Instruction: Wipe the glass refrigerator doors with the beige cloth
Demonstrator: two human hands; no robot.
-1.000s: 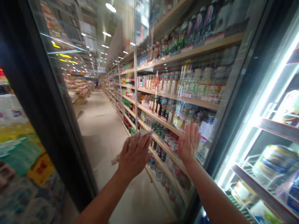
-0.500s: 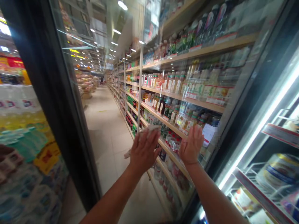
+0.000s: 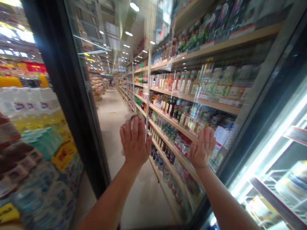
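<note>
My left hand (image 3: 133, 142) lies flat over a pale cloth (image 3: 133, 116), pressing it to the glass of a fridge door with a dark frame (image 3: 68, 95). Only the edges of the cloth show, past the fingertips and at the left side of the hand. To the right, my right hand (image 3: 202, 149) rests with its palm and outstretched fingers toward the same pane, holding nothing. Just beyond its fingertips is a white paper label (image 3: 220, 135), partly blurred out.
Right of the door are lit fridge racks (image 3: 273, 198) with packaged goods. Bottle shelves (image 3: 182, 94) and an aisle floor (image 3: 109, 118) show in the glass. Stacked bottle packs (image 3: 31, 108) stand at the left, beyond the dark frame.
My left hand has slid left and up across the glass with the cloth, away from the right hand. The right hand stays at about the same place by the label. The view has shifted slightly left.
</note>
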